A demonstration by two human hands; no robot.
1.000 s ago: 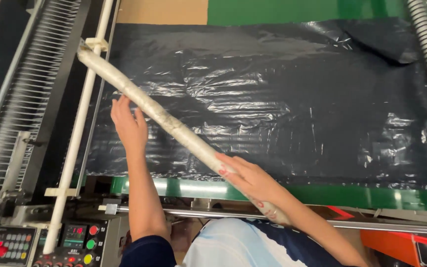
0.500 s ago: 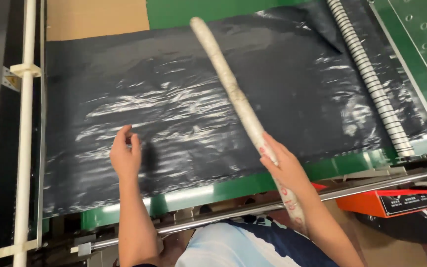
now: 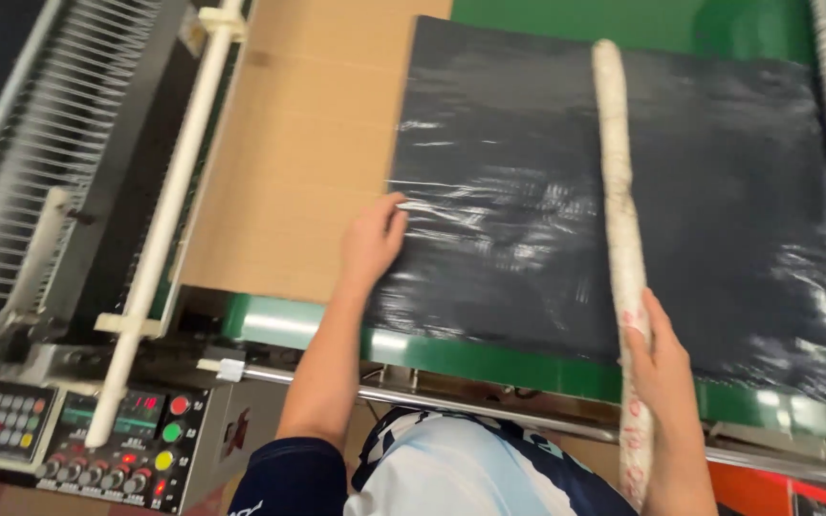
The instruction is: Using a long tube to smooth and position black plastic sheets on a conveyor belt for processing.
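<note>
Your right hand (image 3: 663, 368) stays clamped on the pale roll (image 3: 617, 220), now swung straight across the black plastic sheets (image 3: 614, 191). Your left hand (image 3: 370, 244), fingers loosely together, has slid to the stack's left edge by the cardboard (image 3: 298, 153); the sheets lie flatter, squared on the green table (image 3: 489, 358).

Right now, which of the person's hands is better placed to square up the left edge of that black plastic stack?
Probably the left hand: it lies flat at the black plastic stack's left edge. The right hand is busy gripping the long pale tube.
</note>
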